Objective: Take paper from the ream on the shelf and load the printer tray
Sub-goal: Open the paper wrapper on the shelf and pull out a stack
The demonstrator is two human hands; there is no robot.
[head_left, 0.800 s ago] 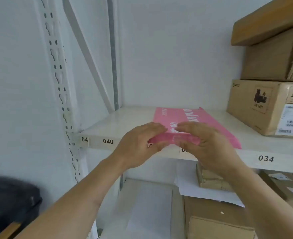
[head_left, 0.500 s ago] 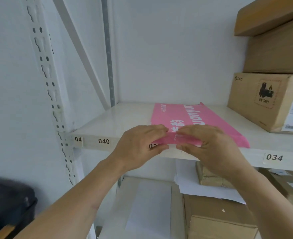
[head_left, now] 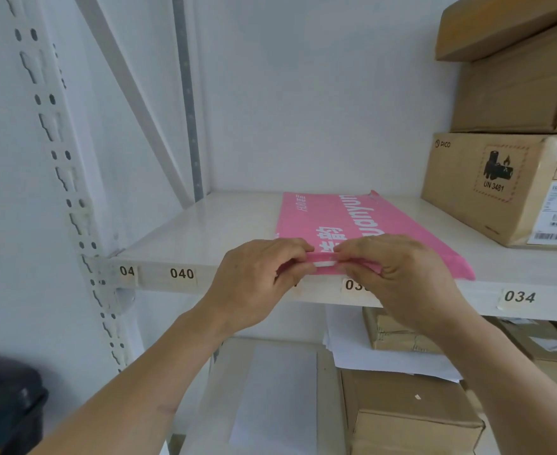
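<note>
Ream (head_left: 352,221), pink-wrapped, flat on shelf (head_left: 205,231); left hand (head_left: 257,284) and right hand (head_left: 398,277) pinch its front wrapper flap. Advice: peel evenly, keeping ream seated.

Brown cartons (head_left: 513,188) stacked at right; loose white sheets (head_left: 385,359), more boxes (head_left: 408,418) below.

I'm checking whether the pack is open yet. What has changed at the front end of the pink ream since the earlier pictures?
Both hands, left and right, kept their pinch on the front end of the pink ream. The wrapper there now gapes slightly, showing a strip of white paper that was hidden before. The ream still lies flat on the shelf, and the boxes have not moved.
</note>
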